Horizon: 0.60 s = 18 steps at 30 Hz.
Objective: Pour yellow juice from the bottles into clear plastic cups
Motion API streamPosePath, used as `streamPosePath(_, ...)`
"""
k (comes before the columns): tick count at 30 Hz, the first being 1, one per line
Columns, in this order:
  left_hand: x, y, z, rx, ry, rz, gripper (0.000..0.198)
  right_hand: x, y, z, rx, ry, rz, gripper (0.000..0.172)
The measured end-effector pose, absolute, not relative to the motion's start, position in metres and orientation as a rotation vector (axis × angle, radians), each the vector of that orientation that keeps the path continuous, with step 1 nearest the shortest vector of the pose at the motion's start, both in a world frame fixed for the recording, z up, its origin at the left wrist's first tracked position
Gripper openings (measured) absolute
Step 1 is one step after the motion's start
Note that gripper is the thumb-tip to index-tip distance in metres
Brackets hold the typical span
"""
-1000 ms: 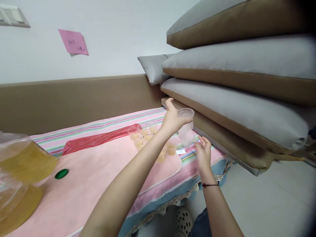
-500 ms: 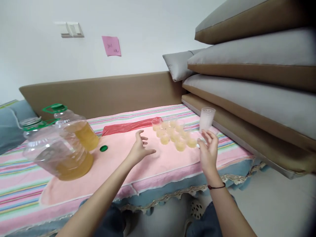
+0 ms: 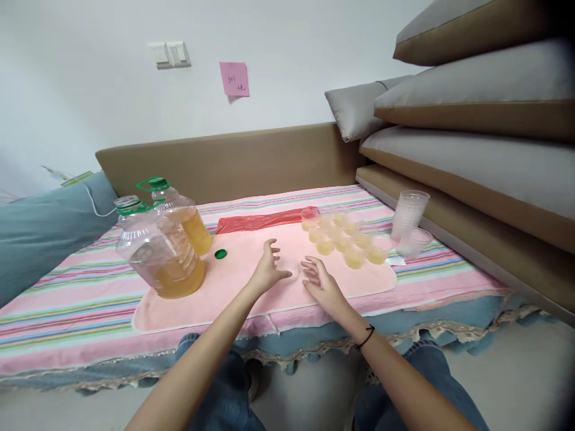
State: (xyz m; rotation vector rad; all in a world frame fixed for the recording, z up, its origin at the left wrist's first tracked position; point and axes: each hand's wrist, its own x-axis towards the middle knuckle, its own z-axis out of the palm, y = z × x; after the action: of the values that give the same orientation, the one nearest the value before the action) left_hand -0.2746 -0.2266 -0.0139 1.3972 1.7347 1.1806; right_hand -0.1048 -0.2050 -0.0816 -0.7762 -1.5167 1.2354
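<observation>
While curved, both hands point(image 3: 268, 270) point(image 3: 323, 288) over soft mat point(image 3: 363, 281), near plastic cups point(image 3: 354, 258)

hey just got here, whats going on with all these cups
A person's left hand and right hand are open, fingers half curled, above a pink mat; something clear may be between them, too faint to tell. To the right stand cups of yellow liquid and a stack of clear cups. To the left are two large jugs, the nearer uncapped, and a green cap.

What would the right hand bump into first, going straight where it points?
Likely what looks like a clear cup just ahead of the right hand, then the left hand, though depth is unclear.
</observation>
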Motion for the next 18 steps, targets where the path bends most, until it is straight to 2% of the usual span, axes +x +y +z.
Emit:
streamPosePath(5,-0.278,-0.234,-0.006,1.419,1.713,1.241,0.093,-0.102,-0.201,-0.081,-0.799,-1.524,1.208,0.050)
streamPosePath(7,-0.284,-0.239,0.000,1.439,1.720,1.311,0.081,-0.098,-0.197,-0.080,-0.811,-1.512,1.179,0.050)
streamPosePath(10,-0.301,-0.250,0.010,1.495,1.749,1.468,0.053,-0.092,-0.193,-0.076,-0.822,-1.491,1.114,0.050)
streamPosePath(13,-0.326,-0.266,0.019,1.698,1.906,1.750,0.039,-0.087,-0.199,-0.069,-0.814,-1.484,1.041,0.050)
streamPosePath(16,-0.355,-0.285,0.022,1.822,2.216,2.135,0.039,-0.089,-0.213,-0.063,-0.776,-1.581,0.843,0.051)
streamPosePath(18,-0.376,-0.296,0.018,1.607,2.404,2.360,0.043,-0.095,-0.224,-0.062,-0.729,-1.697,0.662,0.054)
